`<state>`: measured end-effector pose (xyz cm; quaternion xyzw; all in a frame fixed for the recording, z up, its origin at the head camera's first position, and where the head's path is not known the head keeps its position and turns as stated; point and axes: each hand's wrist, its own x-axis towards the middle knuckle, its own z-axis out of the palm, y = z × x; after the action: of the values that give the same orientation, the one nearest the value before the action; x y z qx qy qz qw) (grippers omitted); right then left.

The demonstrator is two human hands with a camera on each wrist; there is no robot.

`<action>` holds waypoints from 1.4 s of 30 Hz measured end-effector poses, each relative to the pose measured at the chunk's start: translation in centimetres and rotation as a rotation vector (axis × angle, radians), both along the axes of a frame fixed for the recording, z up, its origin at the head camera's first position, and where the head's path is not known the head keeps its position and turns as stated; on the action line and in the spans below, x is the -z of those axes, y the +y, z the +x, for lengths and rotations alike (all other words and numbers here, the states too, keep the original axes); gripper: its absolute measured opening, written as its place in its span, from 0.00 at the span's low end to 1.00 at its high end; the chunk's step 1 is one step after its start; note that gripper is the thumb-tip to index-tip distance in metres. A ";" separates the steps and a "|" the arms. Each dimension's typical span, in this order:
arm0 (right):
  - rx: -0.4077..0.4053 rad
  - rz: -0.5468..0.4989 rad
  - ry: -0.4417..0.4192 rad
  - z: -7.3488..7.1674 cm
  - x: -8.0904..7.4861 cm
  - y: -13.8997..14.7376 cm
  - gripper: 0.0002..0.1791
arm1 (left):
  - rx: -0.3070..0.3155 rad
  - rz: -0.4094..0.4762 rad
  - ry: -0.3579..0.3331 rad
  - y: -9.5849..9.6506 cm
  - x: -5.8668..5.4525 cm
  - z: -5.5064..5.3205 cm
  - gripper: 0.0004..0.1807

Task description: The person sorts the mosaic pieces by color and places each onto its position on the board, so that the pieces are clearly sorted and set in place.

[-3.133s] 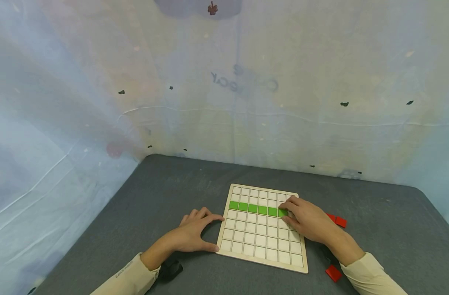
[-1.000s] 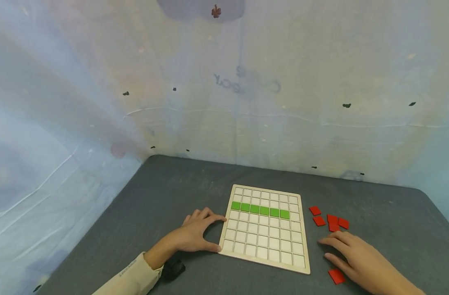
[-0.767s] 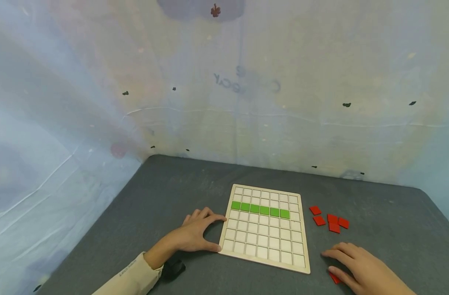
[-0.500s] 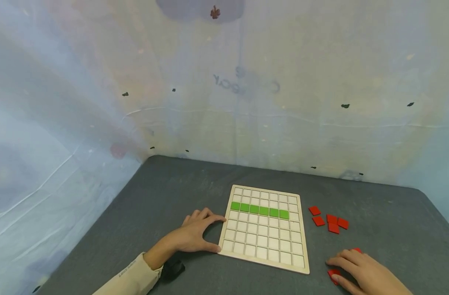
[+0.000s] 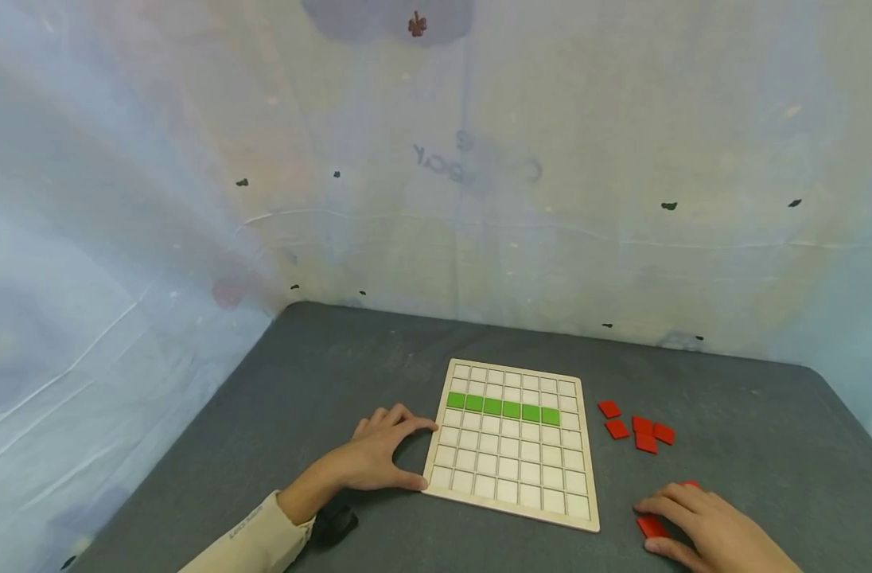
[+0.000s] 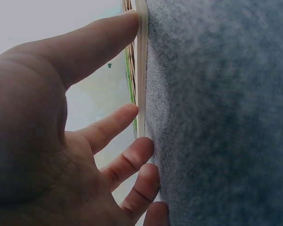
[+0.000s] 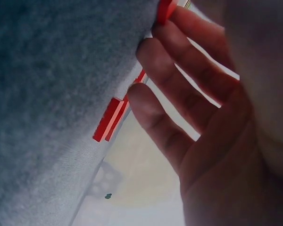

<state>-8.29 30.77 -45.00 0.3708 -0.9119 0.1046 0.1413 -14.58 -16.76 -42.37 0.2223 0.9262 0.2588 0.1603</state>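
A pale wooden grid board (image 5: 508, 510) lies on the table, with a row of several green tiles (image 5: 511, 409) set in its third row from the far side. My left hand (image 5: 371, 454) touches the board's left edge with thumb and index fingertip spread apart, as the left wrist view confirms. To the right of the board, my right hand (image 5: 701, 521) pinches a red tile (image 5: 651, 527) between thumb and index finger, low at the table. The right wrist view has this red tile (image 7: 166, 10) at the index fingertip, the thumb side hidden.
Several red tiles (image 5: 646, 442) lie loosely grouped right of the board. Another red tile (image 5: 690, 483) peeks out behind my right fingers. A black object (image 5: 333, 527) is by my left wrist. The grey table (image 5: 350, 342) ends at a pale sheet (image 5: 522, 263).
My right hand has left the rightmost green tile, moved right and toward me, and taken a red tile between thumb and index finger. My left hand stays at the board's edge.
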 end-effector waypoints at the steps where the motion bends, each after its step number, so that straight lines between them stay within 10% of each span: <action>1: -0.003 -0.002 -0.001 0.0 0.0 0.0 0.19 | -0.001 -0.004 -0.002 0.0 0.0 0.0 0.41; 13: 0.117 0.039 -0.168 0.4 -0.3 0.1 0.18 | -0.010 -0.010 -0.004 -0.1 0.0 0.0 0.41; 42: 0.050 -0.019 -0.153 0.0 -0.2 0.8 0.17 | -0.006 0.004 0.001 0.1 -0.5 0.2 0.41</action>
<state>-8.29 31.61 -44.80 0.3376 -0.9279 0.1377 0.0774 -14.36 -16.62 -41.92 0.2198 0.9265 0.2609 0.1586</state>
